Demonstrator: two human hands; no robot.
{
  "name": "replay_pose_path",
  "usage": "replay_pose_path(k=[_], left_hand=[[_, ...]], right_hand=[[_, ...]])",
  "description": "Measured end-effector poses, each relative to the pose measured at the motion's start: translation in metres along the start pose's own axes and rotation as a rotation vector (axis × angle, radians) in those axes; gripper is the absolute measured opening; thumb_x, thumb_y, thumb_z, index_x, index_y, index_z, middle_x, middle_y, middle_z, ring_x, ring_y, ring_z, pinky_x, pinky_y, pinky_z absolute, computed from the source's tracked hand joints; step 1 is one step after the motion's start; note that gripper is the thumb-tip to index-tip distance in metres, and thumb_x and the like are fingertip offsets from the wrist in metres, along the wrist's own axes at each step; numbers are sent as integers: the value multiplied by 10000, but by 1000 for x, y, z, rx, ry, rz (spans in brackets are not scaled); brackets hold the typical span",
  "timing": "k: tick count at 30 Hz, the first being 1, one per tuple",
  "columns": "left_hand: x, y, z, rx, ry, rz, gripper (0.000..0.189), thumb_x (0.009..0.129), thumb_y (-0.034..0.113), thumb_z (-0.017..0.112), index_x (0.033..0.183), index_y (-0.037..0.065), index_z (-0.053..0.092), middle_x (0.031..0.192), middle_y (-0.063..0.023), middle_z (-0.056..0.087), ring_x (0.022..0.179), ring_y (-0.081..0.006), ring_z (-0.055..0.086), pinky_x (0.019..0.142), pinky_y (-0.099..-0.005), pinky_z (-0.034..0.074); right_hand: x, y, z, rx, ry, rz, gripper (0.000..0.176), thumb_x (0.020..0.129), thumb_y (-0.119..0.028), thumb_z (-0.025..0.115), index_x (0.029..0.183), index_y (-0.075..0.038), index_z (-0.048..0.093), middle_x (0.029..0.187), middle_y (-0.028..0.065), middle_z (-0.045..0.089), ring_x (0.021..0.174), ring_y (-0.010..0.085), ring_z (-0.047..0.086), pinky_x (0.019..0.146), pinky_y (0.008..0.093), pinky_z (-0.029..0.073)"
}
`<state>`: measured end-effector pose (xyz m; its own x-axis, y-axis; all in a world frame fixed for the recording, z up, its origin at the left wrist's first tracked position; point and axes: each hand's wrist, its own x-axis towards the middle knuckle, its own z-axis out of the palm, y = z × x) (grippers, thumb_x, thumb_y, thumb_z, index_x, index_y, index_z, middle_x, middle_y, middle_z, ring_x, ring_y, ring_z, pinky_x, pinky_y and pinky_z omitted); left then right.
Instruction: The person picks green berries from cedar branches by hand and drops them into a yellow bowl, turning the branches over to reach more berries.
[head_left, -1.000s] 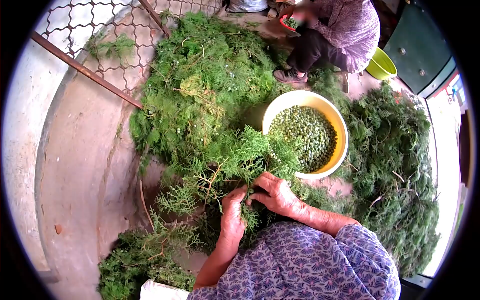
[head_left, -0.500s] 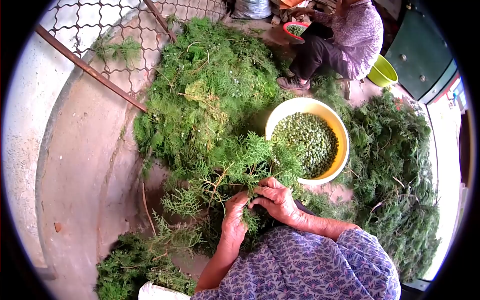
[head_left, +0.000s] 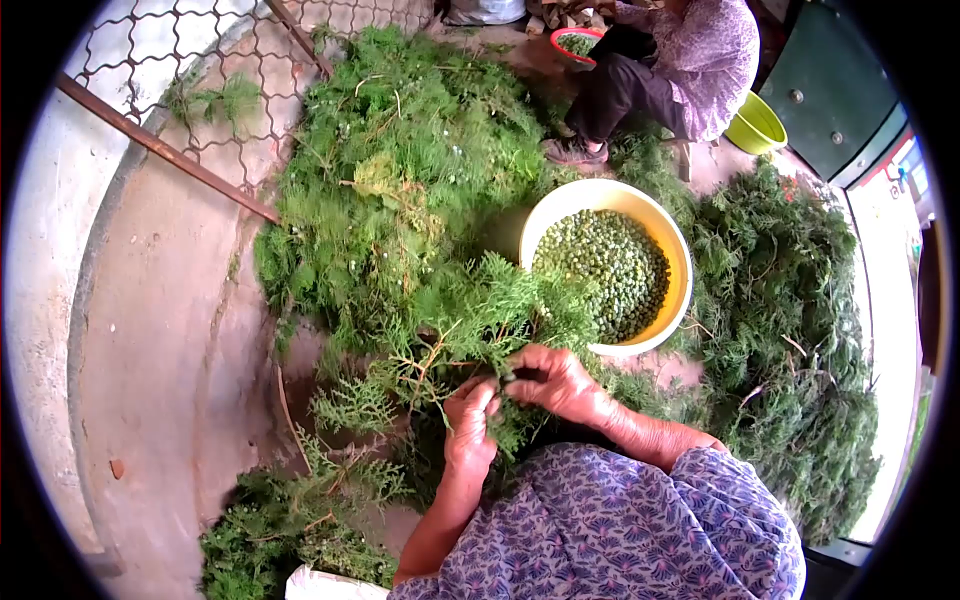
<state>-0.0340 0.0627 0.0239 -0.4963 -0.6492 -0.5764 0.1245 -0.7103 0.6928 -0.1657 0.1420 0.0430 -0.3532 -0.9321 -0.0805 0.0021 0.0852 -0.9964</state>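
A leafy green branch (head_left: 440,345) with thin brown stems spreads out before me. My left hand (head_left: 470,425) is closed on it, fingertips pinched round a stem. Close by on the right, my right hand (head_left: 562,385) has its thumb and forefinger bent together at the sprigs; whatever lies between them is too small to make out. Just beyond the hands stands a yellow bucket (head_left: 680,300) holding many small round green berries (head_left: 605,270). Some of the branch's foliage overlaps the near left side of the bucket.
Cut greenery (head_left: 400,170) is heaped ahead, with another pile (head_left: 790,350) at right and a smaller one (head_left: 260,530) at lower left. A seated person (head_left: 700,60) is near a red-rimmed bowl (head_left: 556,42) and a green tub (head_left: 757,125). A metal lattice (head_left: 200,60) stands at upper left.
My right hand's thumb and forefinger have shifted slightly at the sprigs, with a wider gap inside their curl. The whole view has moved a little, so the surroundings sit slightly higher and further left.
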Motion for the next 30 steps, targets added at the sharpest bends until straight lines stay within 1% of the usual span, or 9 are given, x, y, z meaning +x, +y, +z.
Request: replay_pose_path(k=[1, 3, 7, 11, 17, 19, 21, 25, 30], left_hand=[[2, 1, 1, 2, -12, 4, 97, 758, 105, 643, 803, 20, 630, 673, 29, 547, 537, -45, 437, 478, -197, 338], [2, 0, -1, -22, 6, 41, 96, 771, 108, 639, 812, 21, 633, 687, 30, 553, 542, -40, 434, 483, -189, 338], [-1, 0, -6, 27, -136, 98, 116, 776, 125, 628, 831, 25, 612, 670, 33, 526, 569, -45, 421, 515, -188, 325], [-7, 9, 0, 23, -138, 41, 124, 762, 146, 631, 797, 33, 593, 628, 38, 477, 554, -57, 419, 494, -217, 323], [-4, -6, 5, 58, -112, 162, 140, 781, 24, 656, 904, -38, 635, 649, -2, 556, 524, -55, 441, 471, -190, 334], [-1, -14, 2, 153, -139, 260, 124, 804, -7, 624, 923, -37, 644, 682, -9, 583, 525, -45, 449, 447, -181, 346], [-2, -15, 3, 177, -171, 293, 109, 808, -4, 623, 909, -39, 641, 677, -3, 575, 532, -44, 452, 455, -181, 350], [-2, -18, 4, 243, -202, 334, 79, 819, 6, 611, 880, -38, 636, 664, 7, 556, 532, -46, 449, 462, -189, 352], [2, -20, 3, 393, -186, 412, 49, 826, 6, 576, 815, -30, 608, 638, 5, 529, 537, -49, 451, 483, -205, 360]], right_hand=[[2, 0, 2, -223, 26, -262, 248, 745, -78, 710, 966, -26, 610, 809, 63, 579, 751, 160, 566, 690, 285, 472], [-1, -7, 7, -253, 43, -241, 228, 717, -49, 715, 918, -30, 610, 838, 78, 581, 809, 189, 563, 724, 304, 459], [-2, -7, 10, -107, 111, 11, 161, 750, -13, 678, 895, -15, 609, 735, 56, 581, 638, 129, 568, 566, 257, 465], [-4, -3, -2, 474, 29, 262, 123, 813, 2, 613, 935, -10, 595, 746, 41, 597, 631, 119, 583, 567, 245, 500], [-8, -8, -68, -7, 339, -61, 252, 776, 34, 595, 1013, -48, 614, 947, 84, 621, 822, 168, 611, 729, 287, 514], [-3, -8, -93, -767, 525, -139, 263, 766, -15, 616, 1028, -46, 618, 1015, 130, 600, 868, 220, 610, 761, 301, 508], [-1, 1, -101, -1094, 679, -297, 287, 759, -65, 639, 1044, -40, 616, 1058, 154, 582, 870, 248, 609, 766, 313, 506], [-14, -35, -40, -533, 371, -215, 103, 744, -42, 679, 846, -47, 675, 796, 78, 660, 726, 171, 627, 638, 270, 517], [3, -10, 3, -602, 252, -276, 185, 746, -134, 672, 874, -7, 631, 745, 146, 587, 660, 319, 599, 580, 378, 477]])
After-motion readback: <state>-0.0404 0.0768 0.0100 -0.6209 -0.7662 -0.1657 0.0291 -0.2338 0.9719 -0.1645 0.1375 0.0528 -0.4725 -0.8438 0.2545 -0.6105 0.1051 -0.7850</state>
